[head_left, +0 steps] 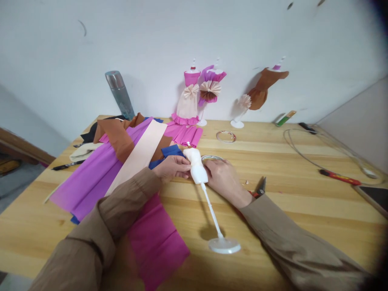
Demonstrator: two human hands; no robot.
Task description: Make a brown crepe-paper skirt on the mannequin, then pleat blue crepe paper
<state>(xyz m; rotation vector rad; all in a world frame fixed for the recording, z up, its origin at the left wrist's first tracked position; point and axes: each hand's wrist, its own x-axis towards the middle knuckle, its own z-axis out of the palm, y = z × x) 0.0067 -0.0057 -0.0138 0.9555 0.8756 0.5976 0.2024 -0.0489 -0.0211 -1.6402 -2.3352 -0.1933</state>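
fingers (181, 160) of the left hand (168, 166) are curled in at the left side of a small white torso-shaped mannequin (198, 173) on a thin stem, can't tell if they're actually gripping it. right hand (226, 178) is up against its right side, fingers mostly hidden, so no idea there either. mannequin's near the middle of the wooden table (318, 202), with a creased magenta strip (160, 248) lying near left.
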